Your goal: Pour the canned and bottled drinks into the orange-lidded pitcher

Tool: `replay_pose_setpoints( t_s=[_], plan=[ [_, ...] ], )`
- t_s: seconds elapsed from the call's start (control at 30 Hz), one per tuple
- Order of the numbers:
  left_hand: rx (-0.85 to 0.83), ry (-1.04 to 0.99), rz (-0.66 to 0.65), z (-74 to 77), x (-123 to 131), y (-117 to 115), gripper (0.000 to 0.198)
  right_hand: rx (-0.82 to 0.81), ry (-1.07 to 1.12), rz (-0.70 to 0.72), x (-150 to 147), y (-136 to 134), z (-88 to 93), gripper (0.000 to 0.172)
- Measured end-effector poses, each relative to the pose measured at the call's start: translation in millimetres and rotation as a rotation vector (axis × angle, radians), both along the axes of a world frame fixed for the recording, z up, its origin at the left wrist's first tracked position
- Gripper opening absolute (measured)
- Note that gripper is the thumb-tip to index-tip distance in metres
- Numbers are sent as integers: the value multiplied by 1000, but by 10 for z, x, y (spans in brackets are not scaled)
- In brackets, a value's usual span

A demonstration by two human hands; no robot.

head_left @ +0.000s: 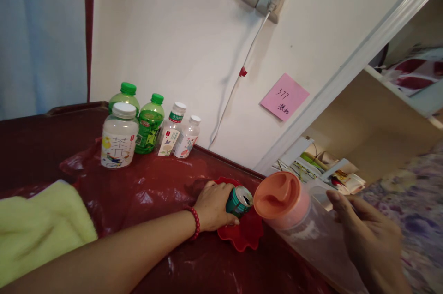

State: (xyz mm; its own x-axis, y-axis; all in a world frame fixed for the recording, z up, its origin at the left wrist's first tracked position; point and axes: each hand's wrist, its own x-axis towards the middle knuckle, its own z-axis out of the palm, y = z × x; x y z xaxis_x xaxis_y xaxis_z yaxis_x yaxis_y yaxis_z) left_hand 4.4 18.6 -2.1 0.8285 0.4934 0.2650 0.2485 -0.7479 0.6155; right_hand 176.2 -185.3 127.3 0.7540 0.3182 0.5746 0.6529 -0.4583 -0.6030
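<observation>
My left hand (213, 206) is wrapped round a teal drink can (239, 201), which is tilted toward the right over a red scalloped dish (244, 235) on the red table. A red bead bracelet sits on that wrist. My right hand (368, 234) grips the clear body of a plastic pitcher (304, 234) with an orange lid (278, 195). The pitcher leans left, and its lid sits right next to the can's opened top.
Several plastic bottles stand at the back by the wall: a wide white-capped one (119, 136), two green ones (149, 124), two small clear ones (187, 137). A yellow towel (41, 225) lies at left. A pink note (284, 96), a cable and switches are on the wall.
</observation>
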Motion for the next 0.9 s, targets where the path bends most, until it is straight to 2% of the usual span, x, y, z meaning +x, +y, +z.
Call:
replay_pose_setpoints(
  t_s=[0.9],
  plan=[
    [-3,-8,1,-18,-6,-2,72,-3,-21,12,-14,-10,-15,61]
  ],
)
